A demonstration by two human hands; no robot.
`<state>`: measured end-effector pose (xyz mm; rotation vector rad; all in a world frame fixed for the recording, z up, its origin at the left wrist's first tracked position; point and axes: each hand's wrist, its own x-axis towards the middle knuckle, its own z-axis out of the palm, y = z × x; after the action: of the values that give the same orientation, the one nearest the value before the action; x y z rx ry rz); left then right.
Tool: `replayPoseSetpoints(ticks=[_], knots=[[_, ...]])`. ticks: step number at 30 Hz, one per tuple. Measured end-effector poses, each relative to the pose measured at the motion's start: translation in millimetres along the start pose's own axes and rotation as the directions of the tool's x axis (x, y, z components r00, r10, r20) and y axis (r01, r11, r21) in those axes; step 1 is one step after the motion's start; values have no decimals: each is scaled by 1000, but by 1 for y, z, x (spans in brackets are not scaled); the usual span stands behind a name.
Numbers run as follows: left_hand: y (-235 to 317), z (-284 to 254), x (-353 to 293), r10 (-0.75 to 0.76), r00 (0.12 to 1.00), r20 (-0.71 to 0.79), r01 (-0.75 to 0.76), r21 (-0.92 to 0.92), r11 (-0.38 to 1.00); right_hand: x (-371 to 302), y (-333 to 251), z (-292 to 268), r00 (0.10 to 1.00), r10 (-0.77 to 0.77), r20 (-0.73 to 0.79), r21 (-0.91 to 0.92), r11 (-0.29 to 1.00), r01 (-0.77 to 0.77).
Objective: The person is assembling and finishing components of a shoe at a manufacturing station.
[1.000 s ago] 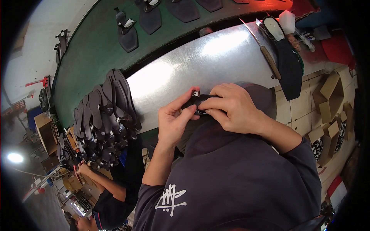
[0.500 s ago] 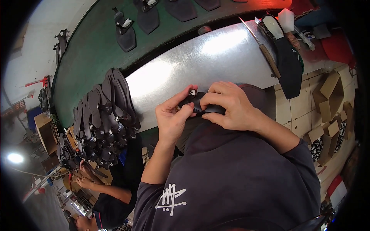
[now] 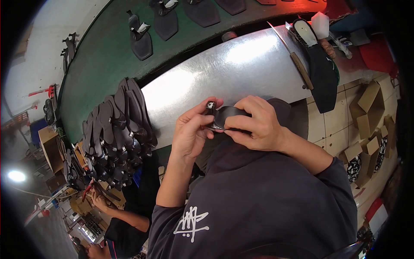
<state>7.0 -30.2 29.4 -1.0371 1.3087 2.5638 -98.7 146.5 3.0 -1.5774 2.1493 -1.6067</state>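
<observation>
Before the dark shirt point(image 3: 258, 190), both hands grip a smooth, dark, curved shoe piece point(image 3: 225, 114): left hand point(image 3: 187, 134) pinching its block-tipped end, right hand point(image 3: 261, 123) closed around its body. Its long axis runs roughly left–right, tip leftward, over the near edge of the silvery metal bench point(image 3: 198, 82), whose surface stretches between heaped dark soles point(image 3: 110, 125) and a wooden-handled pointed tool point(image 3: 298, 67).

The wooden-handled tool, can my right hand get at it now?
Probably not while your right hand grips the dark footwear piece; once freed, nothing seems to block its way to the wooden-handled tool.
</observation>
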Motion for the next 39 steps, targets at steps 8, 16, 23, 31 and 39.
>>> replayPoseSetpoints(ticks=[8, 16, 23, 31, 39], knots=[[-6, -7, -1, 96, 993, 73, -104, 123, 987, 7, -10, -9, 984, 180, 7, 59, 982, -180], [-7, 3, -7, 61, 994, 90, -74, 145, 987, -2, -5, -7, 984, 166, 67, -1, 986, -166], [-17, 5, -10, 66, 995, 75, -88, 339, 937, -7, -5, -4, 982, 168, 88, -19, 986, -167], [-34, -2, -7, 100, 995, -22, -82, 416, 906, -15, -6, 2, 948, 305, 93, 66, 948, -312], [-23, 6, -18, 161, 984, 78, -178, 482, 858, 2, -9, -17, 737, 562, 376, 374, 635, -676]])
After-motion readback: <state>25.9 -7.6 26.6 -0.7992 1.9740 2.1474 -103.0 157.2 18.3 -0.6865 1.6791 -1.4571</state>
